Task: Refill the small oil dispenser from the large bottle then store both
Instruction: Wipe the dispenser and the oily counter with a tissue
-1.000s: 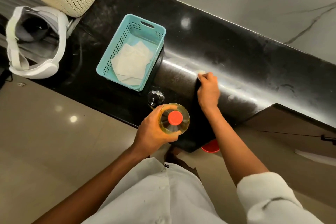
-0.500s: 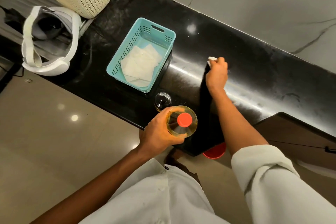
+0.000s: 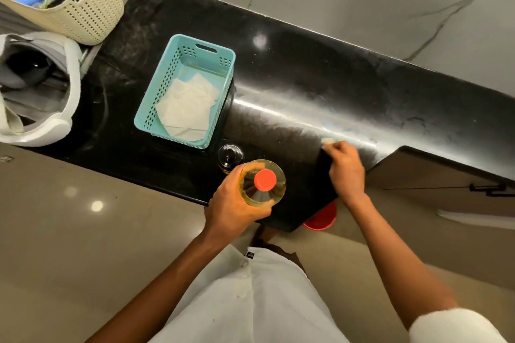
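Note:
My left hand grips the large oil bottle by its shoulder; the bottle is upright, full of yellow oil, with a red cap. Just beyond it on the black counter stands the small glass oil dispenser, seen from above, close to the counter's front edge. My right hand is to the right on the counter, fingers curled round a small pale cloth or tissue that it presses on the surface.
A teal basket holding white tissues sits left of the dispenser. A cream woven basket and a white headset lie further left. A red tub shows under the counter; a drawer front is at right.
My right hand first pushed the cloth away across the counter, then drew it back toward the front edge and to the right. The left hand still holds the bottle in place.

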Demonstrator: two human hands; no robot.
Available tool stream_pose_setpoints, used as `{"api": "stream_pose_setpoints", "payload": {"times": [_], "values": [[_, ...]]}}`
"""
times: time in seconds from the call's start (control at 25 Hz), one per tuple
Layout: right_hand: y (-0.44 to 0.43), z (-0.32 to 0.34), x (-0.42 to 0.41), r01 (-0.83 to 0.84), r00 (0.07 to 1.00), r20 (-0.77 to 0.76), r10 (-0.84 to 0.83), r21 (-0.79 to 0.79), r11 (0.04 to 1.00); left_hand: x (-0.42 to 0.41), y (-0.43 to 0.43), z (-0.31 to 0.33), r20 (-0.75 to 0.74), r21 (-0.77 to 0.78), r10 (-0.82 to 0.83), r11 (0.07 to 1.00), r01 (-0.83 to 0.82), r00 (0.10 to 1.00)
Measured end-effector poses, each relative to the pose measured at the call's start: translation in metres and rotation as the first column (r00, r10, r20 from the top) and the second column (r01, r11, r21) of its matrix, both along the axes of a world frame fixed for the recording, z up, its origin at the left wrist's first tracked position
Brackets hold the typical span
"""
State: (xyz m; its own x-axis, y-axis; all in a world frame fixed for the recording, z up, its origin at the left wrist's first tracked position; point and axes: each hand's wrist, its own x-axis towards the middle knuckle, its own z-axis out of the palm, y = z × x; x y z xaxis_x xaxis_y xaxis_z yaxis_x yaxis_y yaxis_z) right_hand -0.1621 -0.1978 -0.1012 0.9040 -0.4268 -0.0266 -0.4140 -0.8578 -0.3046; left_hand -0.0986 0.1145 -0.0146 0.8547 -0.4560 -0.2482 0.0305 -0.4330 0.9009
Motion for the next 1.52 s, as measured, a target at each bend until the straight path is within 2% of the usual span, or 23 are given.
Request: {"api": "stream_pose_setpoints", "payload": {"times": [0.08, 0.12, 0.16, 0.2, 0.28, 0.36, 0.44, 0.48, 0.52, 0.6, 0.68, 0.76, 0.8, 0.88, 0.96, 1.08, 1.16, 1.24, 1.32, 1.36, 1.4, 1.44, 1.52], "values": [[-0.012, 0.002, 0.018, 0.378, 0.925, 0.019, -0.379, 0.051, 0.925, -0.001, 0.000, 0.001, -0.005, -0.019, 0.000, 1.000, 0.000, 1.000], [-0.005, 0.002, 0.039, 0.448, 0.892, 0.024, -0.451, 0.082, 0.890, -0.001, 0.000, 0.001, -0.017, -0.025, 0.003, 1.000, -0.004, 1.000], [0.011, 0.004, 0.061, 0.424, 0.904, 0.021, -0.428, 0.107, 0.899, -0.001, 0.002, 0.000, -0.031, -0.028, 0.008, 1.000, -0.009, 0.999], [0.033, 0.005, 0.083, 0.319, 0.947, 0.011, -0.322, 0.116, 0.941, 0.000, 0.002, -0.001, -0.040, -0.026, 0.012, 1.000, -0.013, 0.999], [0.080, 0.002, 0.095, -0.029, 1.000, 0.005, 0.029, 0.047, 0.998, 0.000, 0.001, -0.002, -0.045, -0.014, 0.008, 1.000, -0.008, 0.999], [0.105, -0.003, 0.065, -0.350, 0.937, -0.022, 0.349, -0.027, 0.936, 0.001, 0.000, -0.001, -0.047, -0.010, 0.008, 1.000, -0.008, 0.999], [0.096, 0.000, 0.015, -0.469, 0.883, -0.041, 0.468, -0.008, 0.883, 0.001, 0.000, 0.000, -0.048, -0.004, -0.008, 1.000, 0.008, 0.999], [0.081, 0.001, -0.004, -0.459, 0.888, -0.024, 0.458, -0.013, 0.888, 0.000, 0.000, 0.000, -0.051, -0.005, -0.004, 1.000, 0.004, 0.999], [0.060, 0.001, -0.016, -0.382, 0.924, -0.008, 0.382, -0.029, 0.924, -0.001, 0.001, 0.000, -0.062, 0.000, 0.004, 1.000, -0.004, 0.998], [0.016, -0.003, -0.011, -0.080, 0.995, 0.051, 0.083, -0.056, 0.995, -0.002, 0.001, 0.000, -0.075, 0.010, 0.012, 1.000, -0.011, 0.997], [-0.002, -0.005, 0.017, 0.210, 0.976, 0.070, -0.206, -0.047, 0.977, -0.002, 0.001, -0.001, -0.073, 0.013, -0.002, 1.000, 0.003, 0.997], [0.019, -0.004, 0.044, 0.254, 0.966, 0.058, -0.252, -0.022, 0.967, -0.002, 0.000, -0.001, -0.072, 0.023, -0.006, 1.000, 0.007, 0.997], [0.040, -0.004, 0.049, 0.173, 0.983, 0.059, -0.172, -0.010, 0.985, -0.001, 0.000, 0.000, -0.070, 0.026, 0.000, 1.000, 0.002, 0.998], [0.087, -0.005, 0.030, -0.101, 0.992, 0.079, 0.103, -0.020, 0.995, 0.000, 0.000, 0.000, -0.068, 0.016, 0.006, 1.000, -0.005, 0.998], [0.117, -0.005, -0.021, -0.347, 0.935, 0.074, 0.346, 0.011, 0.938, 0.000, -0.001, -0.001, -0.063, 0.007, -0.004, 1.000, 0.004, 0.998], [0.098, -0.003, -0.079, -0.498, 0.866, 0.068, 0.495, 0.025, 0.867, -0.001, 0.000, -0.002, -0.058, 0.025, -0.008, 1.000, 0.009, 0.998], [0.050, -0.012, -0.070, -0.362, 0.925, 0.104, 0.367, -0.060, 0.930, -0.001, 0.000, 0.000, -0.055, 0.042, -0.015, 0.999, 0.017, 0.998], [-0.001, -0.012, -0.040, -0.027, 0.990, 0.139, 0.036, -0.061, 0.998, 0.000, 0.001, 0.000, -0.052, 0.047, -0.025, 0.998, 0.028, 0.998], [-0.030, -0.005, -0.011, 0.310, 0.944, 0.112, -0.310, 0.015, 0.951, 0.000, 0.000, 0.000, -0.053, 0.058, -0.021, 0.998, 0.024, 0.998], [-0.030, -0.002, -0.001, 0.402, 0.910, 0.089, -0.405, 0.054, 0.914, -0.001, -0.001, 0.001, -0.048, 0.060, -0.015, 0.998, 0.018, 0.999], [-0.019, 0.002, 0.008, 0.415, 0.902, 0.089, -0.422, 0.086, 0.906, -0.002, -0.002, 0.001, -0.042, 0.058, -0.010, 0.998, 0.012, 0.999], [-0.001, 0.005, 0.012, 0.354, 0.926, 0.100, -0.363, 0.102, 0.930, -0.003, -0.003, 0.002, -0.037, 0.053, -0.002, 0.999, 0.004, 0.999], [0.054, 0.003, 0.009, 0.104, 0.983, 0.145, -0.117, 0.090, 0.990, -0.006, -0.005, 0.005, -0.027, 0.038, 0.022, 0.999, -0.021, 0.999]]}}
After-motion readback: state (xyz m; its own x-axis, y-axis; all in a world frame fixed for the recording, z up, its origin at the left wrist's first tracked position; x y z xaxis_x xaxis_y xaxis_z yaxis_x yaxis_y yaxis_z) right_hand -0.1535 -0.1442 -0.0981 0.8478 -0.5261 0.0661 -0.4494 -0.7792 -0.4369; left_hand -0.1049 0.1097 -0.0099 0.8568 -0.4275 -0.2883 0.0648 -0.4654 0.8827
